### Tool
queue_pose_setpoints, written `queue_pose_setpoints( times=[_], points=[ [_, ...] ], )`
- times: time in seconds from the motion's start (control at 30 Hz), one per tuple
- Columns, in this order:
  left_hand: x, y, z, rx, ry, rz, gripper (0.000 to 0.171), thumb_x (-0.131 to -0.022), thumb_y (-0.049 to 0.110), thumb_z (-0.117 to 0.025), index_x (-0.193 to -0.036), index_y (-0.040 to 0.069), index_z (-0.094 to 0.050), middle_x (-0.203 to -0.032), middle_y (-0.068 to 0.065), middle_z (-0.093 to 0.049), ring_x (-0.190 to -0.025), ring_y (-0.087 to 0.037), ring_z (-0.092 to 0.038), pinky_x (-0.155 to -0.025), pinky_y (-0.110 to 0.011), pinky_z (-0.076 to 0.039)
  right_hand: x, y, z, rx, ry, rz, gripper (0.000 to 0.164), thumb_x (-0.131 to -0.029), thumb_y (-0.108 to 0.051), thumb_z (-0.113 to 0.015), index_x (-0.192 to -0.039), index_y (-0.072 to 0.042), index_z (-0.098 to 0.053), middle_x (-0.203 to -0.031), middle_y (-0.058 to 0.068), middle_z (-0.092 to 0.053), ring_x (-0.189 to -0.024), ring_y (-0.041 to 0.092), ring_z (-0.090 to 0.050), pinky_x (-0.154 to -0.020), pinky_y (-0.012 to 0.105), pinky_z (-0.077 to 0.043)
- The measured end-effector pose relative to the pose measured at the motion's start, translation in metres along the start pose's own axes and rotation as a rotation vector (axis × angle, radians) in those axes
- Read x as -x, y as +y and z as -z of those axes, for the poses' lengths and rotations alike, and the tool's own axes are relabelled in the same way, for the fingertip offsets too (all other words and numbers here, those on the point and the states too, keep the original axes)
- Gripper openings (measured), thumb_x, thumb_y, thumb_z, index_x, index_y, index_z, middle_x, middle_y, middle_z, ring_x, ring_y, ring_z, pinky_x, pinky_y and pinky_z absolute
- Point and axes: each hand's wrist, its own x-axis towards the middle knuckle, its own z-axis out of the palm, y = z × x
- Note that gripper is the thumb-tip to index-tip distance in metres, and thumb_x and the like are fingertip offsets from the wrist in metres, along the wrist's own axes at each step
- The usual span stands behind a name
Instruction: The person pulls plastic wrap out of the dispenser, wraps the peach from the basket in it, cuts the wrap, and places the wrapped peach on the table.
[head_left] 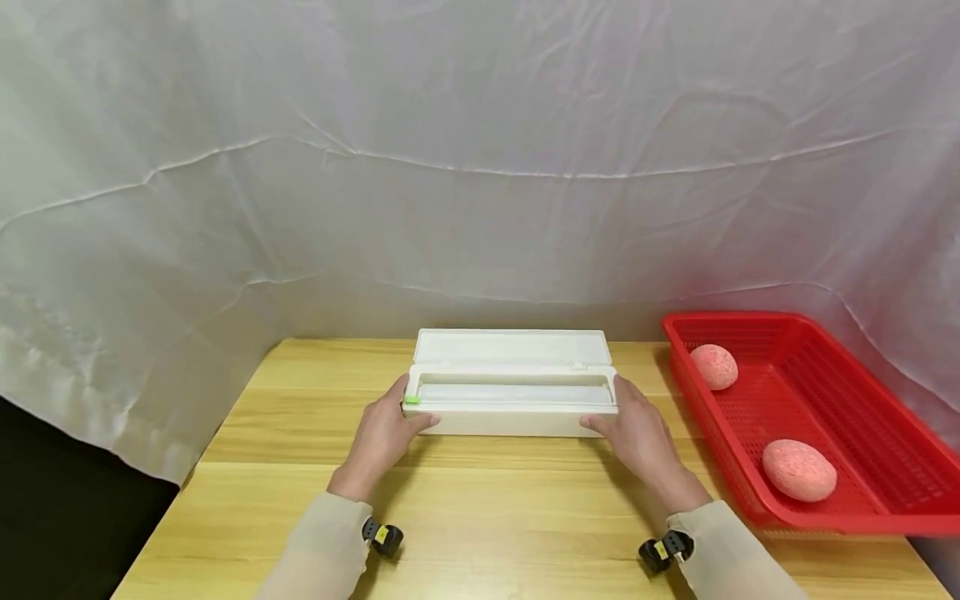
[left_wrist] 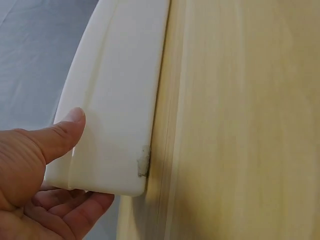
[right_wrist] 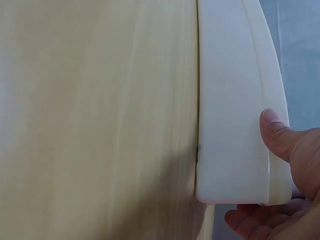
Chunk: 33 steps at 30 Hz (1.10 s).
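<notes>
A long white cling film dispenser (head_left: pixel 510 422) sits toward the back of the table, its lid (head_left: pixel 513 347) swung up behind it. Inside the slot lies a pale roll (head_left: pixel 514 393), and a small green slider (head_left: pixel 412 400) is at the left end of the front edge. My left hand (head_left: pixel 385 429) grips the left end, thumb on the front face and fingers around the end wall. At the opposite end my right hand (head_left: pixel 637 433) holds it the same way. In the left wrist view a grey worn patch (left_wrist: pixel 143 161) marks the lower corner.
A red plastic basket (head_left: pixel 716 446) stands at the right with two pink egg-shaped lumps (head_left: pixel 799 470) (head_left: pixel 714 367) in it. Grey-white cloth (head_left: pixel 480 233) hangs behind the wooden table (head_left: pixel 510 517) and along its sides.
</notes>
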Motion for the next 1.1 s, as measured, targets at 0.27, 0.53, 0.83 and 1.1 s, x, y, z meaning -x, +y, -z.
queue_pose_setpoints(
  times=[0.27, 0.53, 0.83, 1.1],
  points=[
    [-0.017, 0.002, -0.008, 0.01, 0.027, 0.027, 0.088, -0.092, 0.03, -0.084, -0.162, 0.004, -0.037, -0.15, -0.022, -0.059, -0.135, -0.037, -0.059, -0.113, -0.056, -0.048, -0.022, 0.008, -0.002, -0.007, -0.012, -0.014, 0.076, -0.09, -0.031, -0.086, -0.149, -0.003, -0.047, -0.14, 0.024, -0.059, -0.119, 0.045, -0.059, -0.103, 0.065, -0.049],
    [-0.036, 0.004, -0.014, 0.007, 0.025, 0.048, 0.089, -0.092, 0.032, -0.083, -0.163, 0.006, -0.036, -0.151, -0.021, -0.058, -0.137, -0.037, -0.057, -0.114, -0.055, -0.047, -0.041, 0.013, -0.002, -0.014, -0.041, -0.058, 0.079, -0.092, -0.033, -0.083, -0.153, -0.003, -0.044, -0.143, 0.026, -0.056, -0.124, 0.048, -0.056, -0.106, 0.067, -0.046],
    [-0.044, 0.005, -0.016, 0.015, 0.015, 0.063, 0.089, -0.094, 0.032, -0.081, -0.165, 0.009, -0.033, -0.153, -0.021, -0.057, -0.138, -0.037, -0.056, -0.113, -0.056, -0.047, -0.05, 0.015, 0.0, -0.029, -0.06, -0.062, 0.082, -0.093, -0.033, -0.082, -0.156, -0.001, -0.04, -0.146, 0.028, -0.054, -0.128, 0.05, -0.054, -0.11, 0.068, -0.043],
    [-0.048, 0.005, -0.018, 0.016, 0.02, 0.07, 0.088, -0.095, 0.032, -0.08, -0.165, 0.009, -0.032, -0.155, -0.021, -0.055, -0.139, -0.036, -0.055, -0.113, -0.055, -0.047, -0.057, 0.018, -0.001, -0.051, -0.074, -0.065, 0.083, -0.093, -0.034, -0.082, -0.157, -0.003, -0.039, -0.147, 0.028, -0.054, -0.127, 0.048, -0.054, -0.111, 0.068, -0.042]
  ],
)
